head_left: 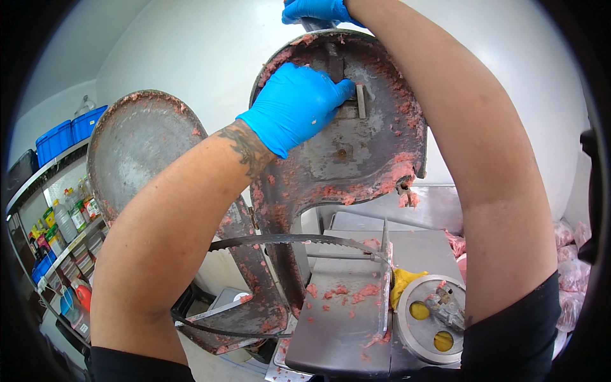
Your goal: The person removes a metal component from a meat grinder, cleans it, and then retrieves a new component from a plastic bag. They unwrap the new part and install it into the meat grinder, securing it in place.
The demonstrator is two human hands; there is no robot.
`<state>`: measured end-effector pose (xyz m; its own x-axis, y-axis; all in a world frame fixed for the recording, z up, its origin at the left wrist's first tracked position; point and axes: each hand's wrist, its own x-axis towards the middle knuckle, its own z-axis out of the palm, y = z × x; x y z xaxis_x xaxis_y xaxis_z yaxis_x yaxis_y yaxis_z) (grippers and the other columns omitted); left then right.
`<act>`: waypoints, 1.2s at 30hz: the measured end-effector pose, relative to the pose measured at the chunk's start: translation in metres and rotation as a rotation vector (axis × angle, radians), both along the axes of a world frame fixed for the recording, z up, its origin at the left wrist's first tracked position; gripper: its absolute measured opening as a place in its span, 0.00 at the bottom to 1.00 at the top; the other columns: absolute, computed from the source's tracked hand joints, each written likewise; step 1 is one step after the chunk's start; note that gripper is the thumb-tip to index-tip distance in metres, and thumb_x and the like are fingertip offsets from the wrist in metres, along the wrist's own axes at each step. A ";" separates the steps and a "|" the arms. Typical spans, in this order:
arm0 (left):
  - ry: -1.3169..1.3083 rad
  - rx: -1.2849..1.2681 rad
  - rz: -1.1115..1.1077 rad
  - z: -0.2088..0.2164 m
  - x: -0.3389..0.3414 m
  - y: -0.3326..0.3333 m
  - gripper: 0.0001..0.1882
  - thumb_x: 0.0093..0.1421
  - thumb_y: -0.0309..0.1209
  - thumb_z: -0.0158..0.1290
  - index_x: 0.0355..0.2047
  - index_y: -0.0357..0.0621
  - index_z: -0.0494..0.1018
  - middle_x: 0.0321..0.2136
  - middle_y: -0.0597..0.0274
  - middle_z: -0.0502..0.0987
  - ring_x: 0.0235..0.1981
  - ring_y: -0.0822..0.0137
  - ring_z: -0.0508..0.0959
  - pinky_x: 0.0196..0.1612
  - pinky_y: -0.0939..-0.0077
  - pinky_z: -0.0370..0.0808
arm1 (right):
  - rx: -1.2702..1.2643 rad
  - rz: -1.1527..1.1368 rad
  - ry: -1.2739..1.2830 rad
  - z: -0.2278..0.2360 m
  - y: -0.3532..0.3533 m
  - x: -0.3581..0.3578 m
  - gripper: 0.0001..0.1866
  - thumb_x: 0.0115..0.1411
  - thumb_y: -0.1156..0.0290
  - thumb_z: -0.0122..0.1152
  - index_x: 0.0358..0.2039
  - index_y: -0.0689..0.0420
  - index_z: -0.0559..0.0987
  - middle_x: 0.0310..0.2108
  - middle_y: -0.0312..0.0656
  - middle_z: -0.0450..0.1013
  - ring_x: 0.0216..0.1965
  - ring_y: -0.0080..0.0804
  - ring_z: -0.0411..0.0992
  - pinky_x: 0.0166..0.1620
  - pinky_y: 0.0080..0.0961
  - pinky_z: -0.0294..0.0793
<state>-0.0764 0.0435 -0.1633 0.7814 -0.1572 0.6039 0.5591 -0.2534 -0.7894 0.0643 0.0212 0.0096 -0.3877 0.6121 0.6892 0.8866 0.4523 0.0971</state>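
A meat band saw stands open in front of me, its upper housing (337,143) smeared with pink meat scraps. My left hand (302,105), in a blue glove, is closed inside the housing beside a small upright metal plate (361,102). Its thumb points toward that plate, and the other fingers are mostly hidden. At the top edge of the picture, my gloved right hand (318,10) wraps round a grey handle (318,25) above the housing; part of this hand is out of view. The toothed saw blade (299,240) hangs loose below my left forearm.
The saw's round door (143,137) is swung open at left. Meat bits lie on the steel table (337,325) by an upright plate (386,274). A metal wheel (414,340) rests at right near a yellow cloth (404,280). Shelves (57,162) and bagged meat (573,280) flank the saw.
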 end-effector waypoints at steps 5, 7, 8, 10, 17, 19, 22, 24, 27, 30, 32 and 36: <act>-0.003 0.021 -0.094 -0.008 0.000 0.003 0.18 0.61 0.29 0.53 0.53 0.52 0.76 0.27 0.57 0.77 0.27 0.56 0.81 0.25 0.61 0.78 | 0.169 -0.245 -0.188 0.003 0.009 -0.005 0.20 0.60 0.55 0.58 0.41 0.56 0.87 0.38 0.49 0.83 0.42 0.45 0.81 0.50 0.40 0.77; -0.032 0.001 -0.093 -0.011 0.001 0.002 0.16 0.60 0.29 0.53 0.50 0.49 0.76 0.26 0.56 0.77 0.27 0.55 0.81 0.25 0.61 0.78 | 0.339 -0.374 -0.428 0.000 0.011 -0.011 0.20 0.60 0.55 0.57 0.43 0.55 0.87 0.41 0.50 0.83 0.44 0.47 0.80 0.51 0.40 0.76; -0.044 -0.012 -0.096 -0.012 0.002 0.002 0.15 0.60 0.29 0.53 0.48 0.48 0.76 0.26 0.57 0.77 0.28 0.55 0.81 0.25 0.61 0.78 | 0.425 -0.439 -0.549 -0.002 0.010 -0.013 0.20 0.60 0.55 0.57 0.44 0.54 0.87 0.42 0.50 0.83 0.46 0.48 0.80 0.52 0.41 0.76; -0.055 -0.025 -0.093 -0.012 0.003 0.001 0.13 0.59 0.28 0.54 0.46 0.46 0.75 0.26 0.57 0.77 0.28 0.56 0.81 0.24 0.61 0.78 | 0.307 -0.513 -0.389 -0.003 -0.005 0.001 0.20 0.61 0.55 0.56 0.44 0.53 0.87 0.43 0.50 0.82 0.46 0.48 0.80 0.52 0.41 0.76; 0.065 0.042 -0.076 -0.002 -0.003 0.001 0.17 0.59 0.27 0.55 0.50 0.44 0.75 0.25 0.57 0.76 0.28 0.57 0.81 0.24 0.64 0.78 | 0.142 -0.150 -0.010 -0.016 -0.028 0.029 0.23 0.62 0.55 0.58 0.52 0.55 0.82 0.41 0.44 0.83 0.39 0.39 0.81 0.45 0.38 0.79; 0.095 0.070 -0.053 -0.003 -0.005 0.001 0.20 0.59 0.27 0.55 0.54 0.44 0.75 0.26 0.57 0.76 0.28 0.58 0.81 0.24 0.64 0.78 | 0.046 0.050 0.022 -0.015 -0.020 0.032 0.22 0.60 0.58 0.62 0.52 0.56 0.81 0.37 0.42 0.83 0.35 0.34 0.80 0.41 0.35 0.79; 0.124 0.050 -0.030 -0.004 -0.005 0.000 0.23 0.60 0.27 0.54 0.57 0.44 0.74 0.26 0.57 0.76 0.28 0.58 0.81 0.23 0.65 0.78 | -0.033 0.248 0.067 -0.011 -0.002 0.032 0.19 0.57 0.66 0.68 0.48 0.57 0.82 0.32 0.39 0.80 0.31 0.28 0.78 0.36 0.30 0.78; 0.111 0.046 -0.035 -0.005 -0.005 -0.001 0.22 0.61 0.27 0.54 0.57 0.44 0.74 0.27 0.57 0.76 0.28 0.58 0.81 0.23 0.65 0.78 | -0.049 0.254 0.028 -0.005 0.007 0.028 0.18 0.56 0.67 0.68 0.47 0.57 0.82 0.31 0.39 0.80 0.31 0.28 0.77 0.36 0.30 0.78; 0.085 0.028 -0.036 -0.006 -0.004 -0.001 0.22 0.61 0.28 0.54 0.57 0.45 0.75 0.27 0.57 0.76 0.28 0.58 0.81 0.23 0.64 0.78 | 0.117 0.057 -0.191 0.000 0.012 0.021 0.20 0.57 0.61 0.63 0.47 0.59 0.83 0.36 0.46 0.82 0.36 0.39 0.80 0.42 0.38 0.78; 0.077 0.032 -0.050 -0.007 -0.003 0.000 0.22 0.61 0.28 0.54 0.57 0.45 0.74 0.27 0.57 0.76 0.28 0.58 0.81 0.24 0.64 0.79 | 0.287 -0.366 -0.570 0.006 0.008 -0.003 0.22 0.57 0.58 0.60 0.47 0.58 0.82 0.40 0.48 0.83 0.40 0.46 0.80 0.47 0.42 0.77; 0.082 0.038 -0.052 -0.007 -0.003 0.001 0.22 0.61 0.28 0.54 0.57 0.46 0.74 0.27 0.57 0.76 0.28 0.58 0.81 0.24 0.65 0.79 | 0.272 -0.471 -0.623 0.008 -0.003 -0.007 0.22 0.57 0.57 0.59 0.47 0.57 0.83 0.41 0.48 0.83 0.41 0.46 0.79 0.47 0.42 0.77; 0.079 0.063 -0.034 -0.005 -0.004 0.002 0.24 0.60 0.28 0.55 0.58 0.46 0.74 0.27 0.58 0.76 0.28 0.59 0.80 0.23 0.65 0.79 | -0.066 -0.130 -0.200 0.001 -0.033 0.020 0.20 0.58 0.55 0.59 0.46 0.54 0.83 0.40 0.44 0.82 0.38 0.39 0.79 0.41 0.39 0.78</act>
